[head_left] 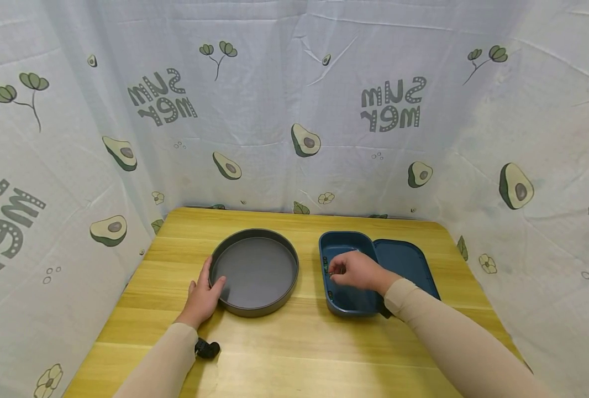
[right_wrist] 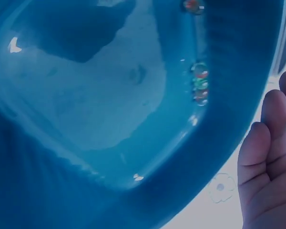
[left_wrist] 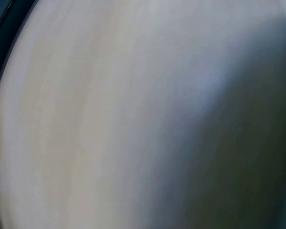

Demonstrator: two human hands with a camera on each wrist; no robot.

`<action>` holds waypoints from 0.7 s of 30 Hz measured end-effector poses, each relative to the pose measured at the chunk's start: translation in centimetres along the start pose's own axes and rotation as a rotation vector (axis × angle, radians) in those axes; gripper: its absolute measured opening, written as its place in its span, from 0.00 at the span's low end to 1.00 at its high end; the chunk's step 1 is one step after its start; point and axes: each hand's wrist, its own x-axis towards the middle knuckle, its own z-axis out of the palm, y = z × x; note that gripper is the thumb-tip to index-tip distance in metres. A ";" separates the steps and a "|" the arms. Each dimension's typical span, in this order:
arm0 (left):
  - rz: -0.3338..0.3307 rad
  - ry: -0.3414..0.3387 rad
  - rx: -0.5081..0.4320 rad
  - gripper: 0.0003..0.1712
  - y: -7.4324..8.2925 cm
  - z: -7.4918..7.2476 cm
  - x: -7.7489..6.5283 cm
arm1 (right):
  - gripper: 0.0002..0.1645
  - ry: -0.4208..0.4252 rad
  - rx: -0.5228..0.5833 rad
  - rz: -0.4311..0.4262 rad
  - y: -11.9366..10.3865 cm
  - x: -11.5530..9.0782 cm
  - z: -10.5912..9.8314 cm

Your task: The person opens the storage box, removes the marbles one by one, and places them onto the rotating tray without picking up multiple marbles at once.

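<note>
Left hand (head_left: 202,298): fingers extended along the outer left side of the round grey pan (head_left: 257,271), thumb at its rim, clasping nothing
Round grey pan: flat on the wooden table (head_left: 284,359), between the hands, touching the left one
Clear marbles (right_wrist: 200,84): inside the deep blue container (head_left: 349,303) along its left wall, just beside the right hand (head_left: 356,271), well apart from the left
Right hand: over the container, fingers bent; cannot tell whether they pinch a marble
Blue lid (head_left: 403,262): just right of the container
</note>
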 end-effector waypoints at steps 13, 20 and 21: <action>0.001 -0.001 0.006 0.45 0.0 0.1 0.0 | 0.03 0.097 0.044 -0.017 -2.4 1.8 0.0; -0.005 0.001 0.006 0.45 0.0 0.1 0.0 | 0.03 0.086 0.095 -0.004 -3.5 3.1 0.3; -0.005 0.002 0.006 0.45 0.0 0.1 0.0 | 0.03 0.087 0.099 -0.006 -3.7 3.2 0.3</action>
